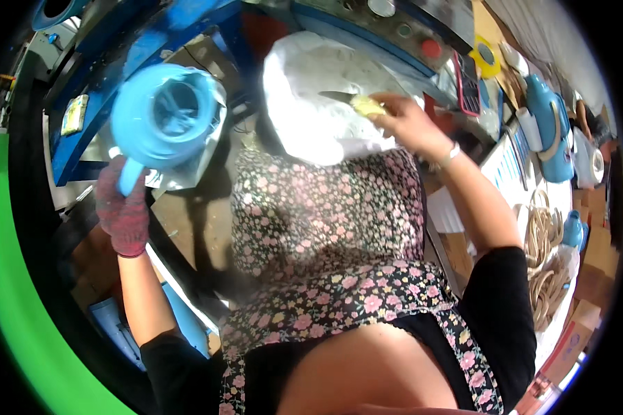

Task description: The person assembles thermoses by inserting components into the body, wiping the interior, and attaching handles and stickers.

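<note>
My left hand (122, 207), in a dark red and grey knitted glove, is closed round the handle of a light blue plastic jug (135, 131). The jug's round opening faces up towards me. Behind it, a pale plastic bag (211, 155) partly shows. My bare right hand (412, 128) is closed on a knife (337, 95), whose handle end is wrapped in something yellowish. Its dark, narrow blade points left, over a large white plastic bag (298, 104). The bag stands open in front of my knees, and its inside is washed out by light.
A blue metal frame (83, 142) runs along the left. Ahead is a machine panel with a red button (431, 48). On the right are a yellow tape roll (486, 57), a blue jug (550, 124), coiled cord (543, 228) and cardboard boxes (573, 339).
</note>
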`<control>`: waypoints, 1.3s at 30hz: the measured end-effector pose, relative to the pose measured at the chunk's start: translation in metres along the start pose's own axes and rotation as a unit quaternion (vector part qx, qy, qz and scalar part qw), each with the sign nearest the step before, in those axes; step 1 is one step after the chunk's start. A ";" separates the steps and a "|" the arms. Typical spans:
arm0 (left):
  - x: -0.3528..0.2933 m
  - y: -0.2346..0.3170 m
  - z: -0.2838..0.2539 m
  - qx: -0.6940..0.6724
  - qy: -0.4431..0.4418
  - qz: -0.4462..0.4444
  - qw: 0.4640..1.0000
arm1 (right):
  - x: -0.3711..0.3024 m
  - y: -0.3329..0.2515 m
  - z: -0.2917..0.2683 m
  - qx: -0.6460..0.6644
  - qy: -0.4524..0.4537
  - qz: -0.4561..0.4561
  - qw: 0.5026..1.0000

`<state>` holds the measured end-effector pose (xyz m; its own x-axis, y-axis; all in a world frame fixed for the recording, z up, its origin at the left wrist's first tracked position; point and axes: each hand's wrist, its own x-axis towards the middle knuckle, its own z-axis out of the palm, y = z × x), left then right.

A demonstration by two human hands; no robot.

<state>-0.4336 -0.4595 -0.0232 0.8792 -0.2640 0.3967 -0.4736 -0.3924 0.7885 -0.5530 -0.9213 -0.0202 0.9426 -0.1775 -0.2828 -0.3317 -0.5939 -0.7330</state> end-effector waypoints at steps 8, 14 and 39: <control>0.001 0.039 0.026 0.268 -0.045 0.208 0.940 | 0.000 -0.100 0.026 -0.137 -0.017 -0.248 0.959; -0.004 0.041 0.062 0.328 -0.089 0.236 0.910 | 0.024 -0.078 0.034 0.094 -0.392 0.068 0.913; -0.050 0.118 -0.036 -0.204 0.322 0.002 0.924 | 0.091 0.067 0.055 -0.259 -0.061 -0.082 0.960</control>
<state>-0.5313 -0.4611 0.0672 0.7881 0.3670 0.4942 -0.5338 0.0077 0.8456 -0.4919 -0.9344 -0.1288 0.9585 0.0267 -0.2837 -0.0859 -0.9223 -0.3767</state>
